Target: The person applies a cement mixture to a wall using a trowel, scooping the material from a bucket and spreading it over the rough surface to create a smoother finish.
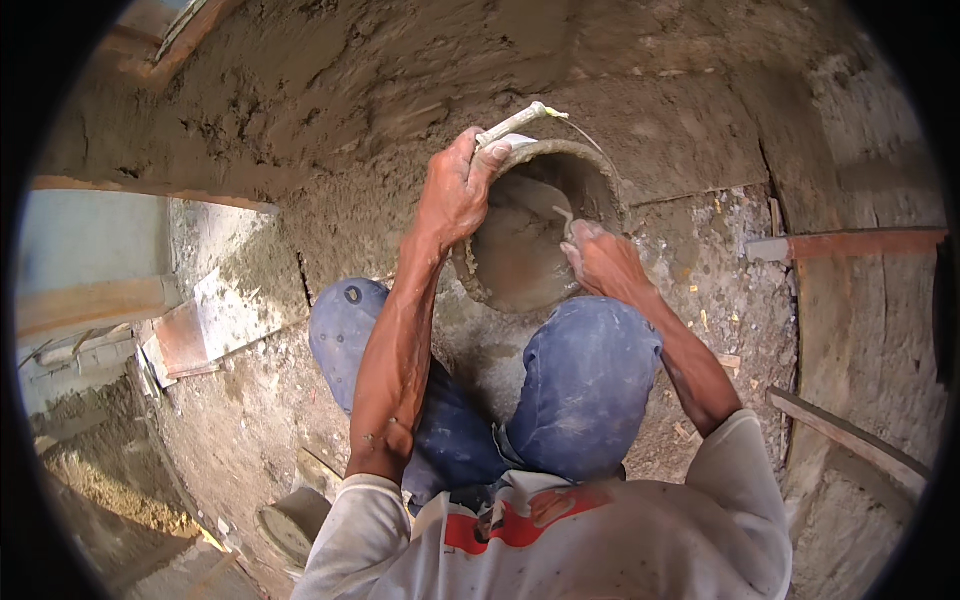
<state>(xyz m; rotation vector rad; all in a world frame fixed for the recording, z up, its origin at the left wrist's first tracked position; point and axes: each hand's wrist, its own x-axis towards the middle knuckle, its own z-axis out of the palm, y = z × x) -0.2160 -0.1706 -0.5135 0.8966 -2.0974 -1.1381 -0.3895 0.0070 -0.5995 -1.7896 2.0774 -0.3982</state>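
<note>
Left to right. Far left: reddish-and-white flat board (190,335) on the debris-strewn ground; nearer the body, round container (293,522), low beside the left sleeve (350,540).

Left knee (347,335) bent, just outside the left forearm (400,340). That forearm runs up the view and slightly rightward, passing between the knees, wrist roughly in line with it. Left hand (457,195) at the bucket's upper-left rim, back of hand toward the camera, thumb on the right side. Fingers narrow, curled round the lower end of a pale handle grip (515,124); fingertips mostly hidden. Thin wire (596,148) arcs from the grip's far end down past the rim.

Bucket (575,150) centred ahead of the knees, mouth toward the camera, rim crusted; grey-brown wet mix (518,265) inside.

Right knee (590,375) bent, close below the bucket. Right hand (607,260) at the bucket's right side, over the mouth, knuckles up, fingers closed on a small mix-coated tool (565,213); its lower part cannot be made out. Right forearm (690,345) slants down-right to a bent elbow.

Far right: reddish beam (865,244) and wooden strip (850,437).
</note>
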